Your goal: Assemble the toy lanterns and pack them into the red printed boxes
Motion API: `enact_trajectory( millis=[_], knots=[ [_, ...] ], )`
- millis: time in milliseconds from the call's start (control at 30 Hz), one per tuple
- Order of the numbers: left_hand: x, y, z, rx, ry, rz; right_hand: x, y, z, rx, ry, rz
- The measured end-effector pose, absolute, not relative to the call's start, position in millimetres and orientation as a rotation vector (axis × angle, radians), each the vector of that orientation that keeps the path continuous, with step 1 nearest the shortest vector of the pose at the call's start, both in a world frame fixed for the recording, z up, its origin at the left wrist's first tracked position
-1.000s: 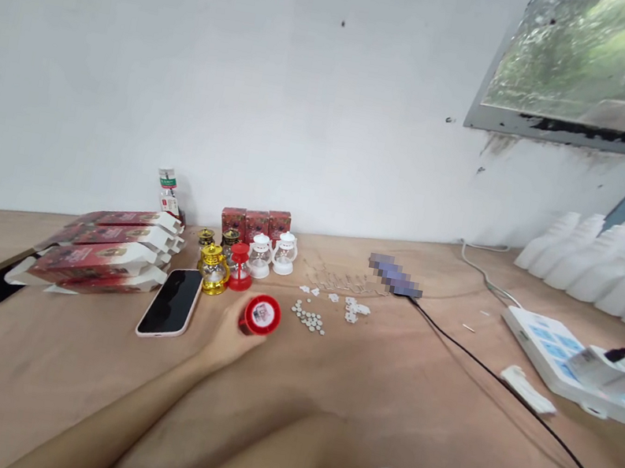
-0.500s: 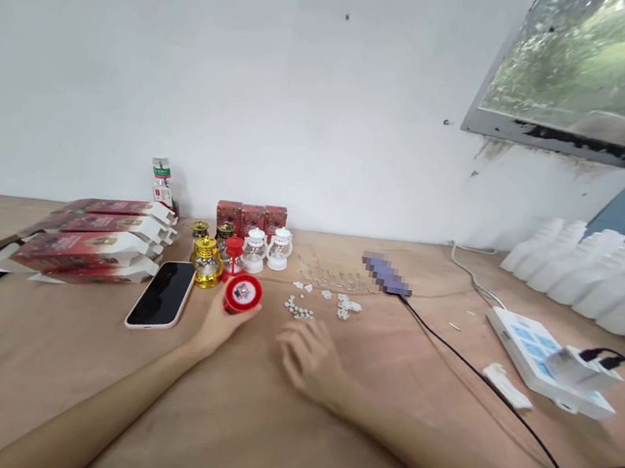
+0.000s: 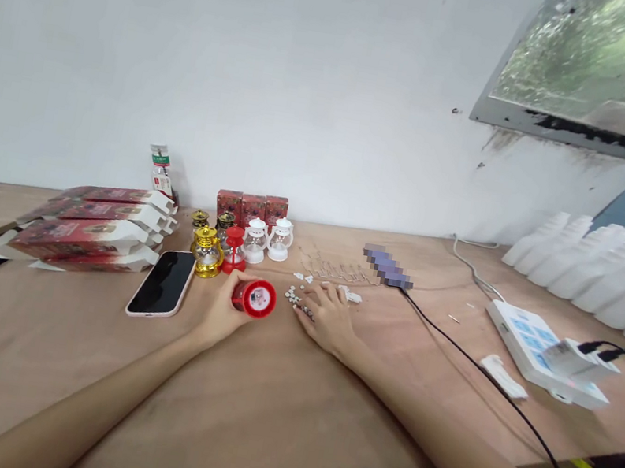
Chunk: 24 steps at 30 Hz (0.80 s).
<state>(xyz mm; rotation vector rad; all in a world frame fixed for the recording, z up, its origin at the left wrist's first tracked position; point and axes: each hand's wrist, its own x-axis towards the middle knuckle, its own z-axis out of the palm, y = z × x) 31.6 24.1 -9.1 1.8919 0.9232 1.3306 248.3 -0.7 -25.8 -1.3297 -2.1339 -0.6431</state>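
A shiny red plastic piece (image 3: pixel 254 298) is gripped by the left hand (image 3: pixel 222 313), its fingers closed around the side, over the brown table (image 3: pixel 237 397). It is shaped like a short, fat tube, with a flat white circle (image 3: pixel 260 299) set in its round end. That end is pointed toward 3 o'clock and the viewer; the long axis is tipped sideways, and the 9 o'clock end is hidden by the hand. At 3 o'clock from it, the right hand (image 3: pixel 331 319) is held loosely open, fingers bent over little round discs (image 3: pixel 292 295); whether one is pinched cannot be told. At 10 o'clock, a shiny gold lantern (image 3: pixel 207 252) is seen.
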Motion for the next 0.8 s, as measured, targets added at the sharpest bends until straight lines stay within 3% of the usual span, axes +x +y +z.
enact_trajectory(
  millis=[333,800],
  knots=[
    [30,24,-8,1.99,0.952,1.316,240,9,-31,-1.26,-2.16,-0.727],
    [29,24,-13,2.085,0.9,1.268,253,6,-32,-1.081,-2.098,-0.556]
  ],
)
